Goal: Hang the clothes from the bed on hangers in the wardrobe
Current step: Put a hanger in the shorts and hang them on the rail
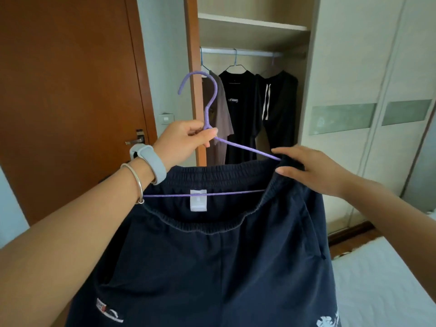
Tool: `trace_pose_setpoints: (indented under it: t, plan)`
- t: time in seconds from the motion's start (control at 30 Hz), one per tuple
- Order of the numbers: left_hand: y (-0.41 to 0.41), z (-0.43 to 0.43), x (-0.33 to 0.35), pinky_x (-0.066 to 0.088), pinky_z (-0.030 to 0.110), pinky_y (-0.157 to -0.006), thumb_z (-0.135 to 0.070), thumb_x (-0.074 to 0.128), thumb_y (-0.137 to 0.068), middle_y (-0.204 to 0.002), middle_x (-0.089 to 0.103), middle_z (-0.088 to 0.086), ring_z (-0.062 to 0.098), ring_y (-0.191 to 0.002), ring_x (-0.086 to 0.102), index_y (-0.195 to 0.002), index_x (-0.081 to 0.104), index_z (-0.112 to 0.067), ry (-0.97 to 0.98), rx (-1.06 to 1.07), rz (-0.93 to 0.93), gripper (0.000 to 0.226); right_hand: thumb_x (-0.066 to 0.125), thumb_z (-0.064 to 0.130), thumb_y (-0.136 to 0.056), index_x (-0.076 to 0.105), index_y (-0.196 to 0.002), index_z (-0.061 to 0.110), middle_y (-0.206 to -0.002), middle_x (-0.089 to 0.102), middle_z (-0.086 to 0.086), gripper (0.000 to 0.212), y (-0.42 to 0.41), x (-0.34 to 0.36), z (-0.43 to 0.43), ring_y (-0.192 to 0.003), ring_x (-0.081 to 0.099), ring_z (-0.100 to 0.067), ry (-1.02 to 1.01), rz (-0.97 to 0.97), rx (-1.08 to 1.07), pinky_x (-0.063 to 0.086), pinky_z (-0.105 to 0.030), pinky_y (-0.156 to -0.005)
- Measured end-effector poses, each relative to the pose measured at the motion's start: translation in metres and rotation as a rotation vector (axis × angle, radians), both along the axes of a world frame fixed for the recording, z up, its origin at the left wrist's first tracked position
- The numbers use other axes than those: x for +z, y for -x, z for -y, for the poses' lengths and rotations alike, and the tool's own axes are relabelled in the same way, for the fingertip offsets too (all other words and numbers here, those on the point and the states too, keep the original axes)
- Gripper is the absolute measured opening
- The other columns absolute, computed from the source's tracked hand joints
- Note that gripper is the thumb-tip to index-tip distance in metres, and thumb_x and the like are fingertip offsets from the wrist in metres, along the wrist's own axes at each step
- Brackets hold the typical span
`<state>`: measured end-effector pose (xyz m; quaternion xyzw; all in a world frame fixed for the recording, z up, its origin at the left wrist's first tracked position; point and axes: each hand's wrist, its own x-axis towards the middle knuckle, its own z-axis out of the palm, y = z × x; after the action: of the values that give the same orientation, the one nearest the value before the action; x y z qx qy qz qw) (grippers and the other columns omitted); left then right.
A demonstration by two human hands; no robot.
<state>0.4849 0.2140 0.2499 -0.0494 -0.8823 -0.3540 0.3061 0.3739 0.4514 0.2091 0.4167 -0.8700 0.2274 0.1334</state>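
I hold up a purple wire hanger (pixel 245 149) in front of the open wardrobe (pixel 254 27). My left hand (pixel 181 142) pinches it at the neck, just under the hook. Navy shorts (pixel 212 256) with an elastic waistband and a white label hang on the hanger, its bottom bar running inside the waist. My right hand (pixel 311 171) grips the waistband at the hanger's right shoulder. On the wardrobe rail (pixel 254 52) hang a grey-brown T-shirt (pixel 219 109), a black T-shirt (pixel 243 114) and a dark garment with white drawstrings (pixel 278 107).
A brown room door (pixel 70 90) with a metal handle stands at the left. White sliding wardrobe doors (pixel 368 90) with frosted panels fill the right. The bed with a white sheet (pixel 382 284) lies at the lower right. The rail has bare room between the hung clothes.
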Motion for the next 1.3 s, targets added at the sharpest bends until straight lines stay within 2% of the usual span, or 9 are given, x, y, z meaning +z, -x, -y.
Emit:
trace_pose_setpoints:
  t: [0.2, 0.3, 0.53, 0.63, 0.7, 0.8, 0.93, 1.13, 1.3]
  plan:
    - [0.079, 0.061, -0.008, 0.038, 0.018, -0.064, -0.03, 0.051, -0.09, -0.063, 0.052, 0.006, 0.006, -0.058, 0.044, -0.056, 0.057, -0.023, -0.033, 0.007, 0.01, 0.035, 0.047, 0.033, -0.092, 0.061, -0.108, 0.025, -0.086, 0.065, 0.008, 0.023, 0.078, -0.02, 0.063, -0.08, 0.06, -0.015, 0.101, -0.129, -0.024, 0.049, -0.034, -0.073]
    - [0.124, 0.087, -0.005, 0.039, 0.007, -0.054, -0.03, 0.051, -0.09, -0.044, 0.052, -0.013, -0.002, -0.044, 0.044, -0.06, 0.06, -0.025, -0.045, -0.021, 0.049, 0.031, 0.048, 0.033, -0.092, 0.063, -0.106, 0.025, -0.082, 0.062, 0.014, 0.022, 0.116, -0.023, 0.086, -0.073, 0.056, -0.01, 0.215, -0.18, -0.089, 0.045, -0.029, -0.066]
    - [0.214, 0.147, -0.024, 0.039, -0.003, -0.062, -0.026, 0.048, -0.092, -0.059, 0.061, -0.02, -0.014, -0.062, 0.057, -0.079, 0.061, -0.031, 0.174, -0.001, 0.095, 0.02, 0.056, 0.028, -0.088, 0.068, -0.102, 0.026, -0.085, 0.062, 0.017, 0.019, 0.198, -0.032, 0.096, -0.082, 0.06, -0.015, 0.343, -0.051, -0.268, 0.044, -0.026, -0.07]
    - [0.251, 0.182, -0.049, 0.046, 0.012, -0.076, -0.034, 0.045, -0.092, -0.078, 0.063, -0.025, -0.005, -0.075, 0.058, -0.098, 0.064, -0.026, 0.3, 0.076, 0.09, 0.021, 0.057, 0.028, -0.087, 0.069, -0.1, 0.026, -0.089, 0.066, 0.01, 0.017, 0.23, -0.036, 0.087, -0.09, 0.062, -0.018, 0.37, -0.002, -0.356, 0.047, -0.032, -0.079]
    - [0.283, 0.2, -0.064, 0.05, 0.029, -0.079, -0.049, 0.043, -0.089, -0.095, 0.069, -0.007, 0.014, -0.083, 0.064, -0.103, 0.06, -0.034, 0.255, 0.044, 0.118, 0.027, 0.059, 0.024, -0.086, 0.069, -0.099, 0.024, -0.091, 0.066, 0.008, 0.016, 0.247, -0.038, 0.085, -0.096, 0.062, -0.018, 0.401, 0.004, -0.41, 0.046, -0.033, -0.084]
    - [0.342, 0.21, -0.082, 0.042, 0.012, -0.059, -0.036, 0.046, -0.091, -0.077, 0.066, 0.003, -0.001, -0.059, 0.058, -0.09, 0.059, -0.029, 0.243, -0.026, 0.102, 0.015, 0.06, 0.021, -0.087, 0.067, -0.093, 0.029, -0.089, 0.067, 0.006, 0.013, 0.268, -0.04, 0.088, -0.096, 0.061, -0.021, 0.402, 0.029, -0.49, 0.044, -0.034, -0.085]
    - [0.417, 0.211, -0.091, 0.032, 0.019, -0.048, -0.029, 0.043, -0.094, -0.053, 0.047, 0.004, 0.015, -0.045, 0.041, -0.084, 0.06, -0.014, 0.153, -0.076, 0.033, 0.025, 0.059, 0.027, -0.086, 0.053, -0.076, 0.051, -0.075, 0.064, 0.021, 0.027, 0.291, -0.036, 0.094, -0.084, 0.059, -0.015, 0.377, 0.017, -0.614, 0.043, -0.023, -0.071]
    - [0.503, 0.202, -0.084, 0.031, 0.028, -0.055, -0.028, 0.045, -0.094, -0.063, 0.056, 0.006, 0.022, -0.061, 0.051, -0.09, 0.063, -0.002, 0.082, -0.067, -0.03, 0.032, 0.062, 0.022, -0.085, 0.069, -0.095, 0.023, -0.08, 0.065, 0.009, 0.013, 0.315, -0.032, 0.102, -0.086, 0.06, -0.018, 0.436, -0.055, -0.779, 0.04, -0.004, -0.069]
    - [0.556, 0.168, -0.076, 0.034, 0.014, -0.086, -0.017, 0.046, -0.093, -0.117, 0.063, 0.011, 0.026, -0.11, 0.056, -0.113, 0.062, -0.005, 0.178, -0.264, -0.193, 0.028, 0.062, 0.027, -0.085, 0.069, -0.099, 0.025, -0.089, 0.064, 0.003, 0.016, 0.342, -0.031, 0.111, -0.097, 0.062, -0.025, 0.448, -0.111, -0.918, 0.048, -0.041, -0.09]
